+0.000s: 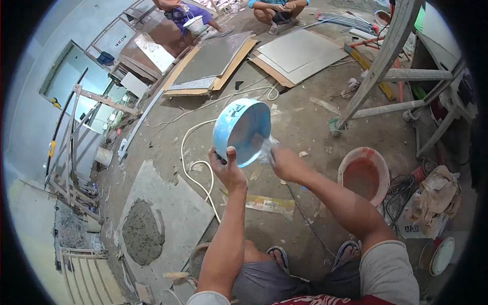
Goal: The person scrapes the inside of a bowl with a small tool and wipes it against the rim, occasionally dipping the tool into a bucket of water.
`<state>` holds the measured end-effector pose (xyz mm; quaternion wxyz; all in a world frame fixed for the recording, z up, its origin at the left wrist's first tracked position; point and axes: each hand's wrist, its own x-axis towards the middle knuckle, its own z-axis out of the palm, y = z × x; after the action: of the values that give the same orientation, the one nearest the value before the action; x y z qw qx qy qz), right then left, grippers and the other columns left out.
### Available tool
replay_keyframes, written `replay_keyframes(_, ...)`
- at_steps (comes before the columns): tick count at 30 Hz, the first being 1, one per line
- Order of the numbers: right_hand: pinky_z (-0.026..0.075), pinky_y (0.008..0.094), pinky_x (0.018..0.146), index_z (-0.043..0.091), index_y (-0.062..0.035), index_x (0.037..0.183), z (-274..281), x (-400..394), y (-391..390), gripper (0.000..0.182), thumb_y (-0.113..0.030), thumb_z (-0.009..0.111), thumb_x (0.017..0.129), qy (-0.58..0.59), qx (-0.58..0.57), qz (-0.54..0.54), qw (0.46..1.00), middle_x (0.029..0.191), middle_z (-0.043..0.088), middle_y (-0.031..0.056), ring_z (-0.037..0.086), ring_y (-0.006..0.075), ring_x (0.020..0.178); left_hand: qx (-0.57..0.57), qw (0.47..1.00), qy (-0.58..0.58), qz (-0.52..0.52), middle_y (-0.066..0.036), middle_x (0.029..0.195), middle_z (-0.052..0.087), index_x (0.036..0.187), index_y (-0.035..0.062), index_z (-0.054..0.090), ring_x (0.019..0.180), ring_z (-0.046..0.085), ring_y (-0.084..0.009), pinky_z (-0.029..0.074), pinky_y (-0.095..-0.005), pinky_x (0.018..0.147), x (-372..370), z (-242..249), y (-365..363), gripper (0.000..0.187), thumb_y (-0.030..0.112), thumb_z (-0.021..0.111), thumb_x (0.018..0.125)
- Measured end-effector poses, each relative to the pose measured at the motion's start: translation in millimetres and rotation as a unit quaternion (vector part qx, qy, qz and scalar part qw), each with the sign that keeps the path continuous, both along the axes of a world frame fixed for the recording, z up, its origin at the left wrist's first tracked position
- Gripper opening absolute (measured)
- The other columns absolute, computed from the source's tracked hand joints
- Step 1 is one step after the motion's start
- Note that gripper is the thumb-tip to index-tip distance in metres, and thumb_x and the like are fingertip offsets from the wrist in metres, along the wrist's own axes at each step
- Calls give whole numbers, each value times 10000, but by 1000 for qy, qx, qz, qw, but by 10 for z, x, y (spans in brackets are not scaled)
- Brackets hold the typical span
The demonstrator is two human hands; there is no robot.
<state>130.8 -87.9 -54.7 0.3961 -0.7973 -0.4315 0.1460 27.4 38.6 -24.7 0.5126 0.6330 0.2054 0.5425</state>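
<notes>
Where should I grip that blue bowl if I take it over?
Judging by its pose, grip the rim. The blue bowl is tipped on edge, its open side facing the right hand. The left hand already pinches the lower rim, thumb inside. Coming from above, onto the free top rim, looks best.

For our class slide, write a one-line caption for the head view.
Left hand tilts a blue bowl while the right hand holds clear plastic at its rim, above a dusty floor.

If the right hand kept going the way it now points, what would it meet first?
The right hand points up-left into the tilted round light-blue plastic bowl held by the left hand. It would most likely meet the bowl's inside first; its fingers already seem to be at the rim.
</notes>
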Motion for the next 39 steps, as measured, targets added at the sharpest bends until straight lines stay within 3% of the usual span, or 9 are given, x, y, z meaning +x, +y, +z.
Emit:
replay_keyframes(4, 479, 555, 732, 516, 45, 1077, 349, -41, -94, 239, -112, 440, 913, 278, -62, 93, 954, 880, 628, 312, 630, 477, 825, -9, 1000, 4, 12, -39, 996, 504, 1121, -13, 527, 926, 483, -152, 399, -290, 855, 16, 9, 11, 749, 630, 709, 784)
replay_keyframes(9, 499, 538, 735, 523, 31, 1075, 23, 127, -43, 303, -245, 485, 956, -65, -20, -55, 996, 820, 636, 259, 665, 392, 787, 29, 999, 30, 13, -32, 977, 494, 1099, -5, 525, 913, 481, -147, 398, -284, 847, 2, 12, 17, 771, 657, 720, 756)
replay_keyframes(13, 522, 508, 630, 514, 21, 1045, -150, 56, 11, 347, -318, 496, 975, -84, -33, -63, 994, 772, 628, 234, 667, 340, 686, 33, 999, 38, -6, -50, 1019, 536, 1151, -1, 517, 966, 494, -152, 393, -296, 867, -4, 5, -25, 814, 690, 686, 754)
replay_keyframes(18, 476, 380, 482, 508, -27, 971, 225, -145, -91, 294, -320, 488, 992, 408, -33, 141, 901, 651, 543, 102, 604, 241, 552, 42, 997, 64, -1, -48, 1024, 534, 1144, 10, 510, 971, 495, -159, 397, -314, 877, -26, -45, 36, 790, 691, 663, 776)
replay_keyframes(22, 420, 299, 391, 538, -55, 978, 281, -103, -73, 305, -353, 482, 1004, 480, -34, 205, 853, 613, 455, 15, 524, 114, 473, -39, 999, 3, -6, -72, 1036, 500, 1121, -4, 468, 968, 489, -182, 415, -326, 866, 3, -101, 129, 767, 696, 589, 830)
replay_keyframes(25, 484, 370, 501, 563, -32, 1005, 265, -74, -46, 293, -314, 486, 993, 337, 0, 171, 926, 654, 534, 95, 600, 234, 560, -134, 990, -25, -18, -128, 1178, 489, 1253, -23, 389, 1084, 502, -229, 433, -361, 923, 12, -23, 90, 824, 691, 534, 867)
replay_keyframes(27, 503, 463, 636, 531, 3, 1050, 97, -65, 67, 299, -280, 483, 964, 10, 120, 57, 991, 726, 583, 178, 632, 356, 729, -215, 975, -37, -46, -200, 1390, 400, 1440, -18, 210, 1261, 466, -300, 445, -440, 1004, -2, 57, 63, 963, 700, 506, 871)
replay_keyframes(30, 488, 507, 724, 514, 35, 1195, 124, -155, -18, 348, -189, 475, 932, -57, 98, 13, 993, 843, 597, 260, 613, 441, 815, -262, 964, -21, -35, -187, 1422, 389, 1476, 30, 203, 1271, 468, -324, 464, -493, 985, 13, 156, -28, 958, 720, 475, 869)
replay_keyframes(39, 515, 469, 702, 348, -87, 1480, 156, -351, -85, 662, -59, 504, 838, -196, 5, 83, 977, 1010, 601, 224, 647, 385, 829, -333, 939, -82, -19, -143, 1454, 398, 1479, 84, 272, 1290, 459, -345, 447, -568, 978, -119, 258, 120, 896, 732, 438, 883)
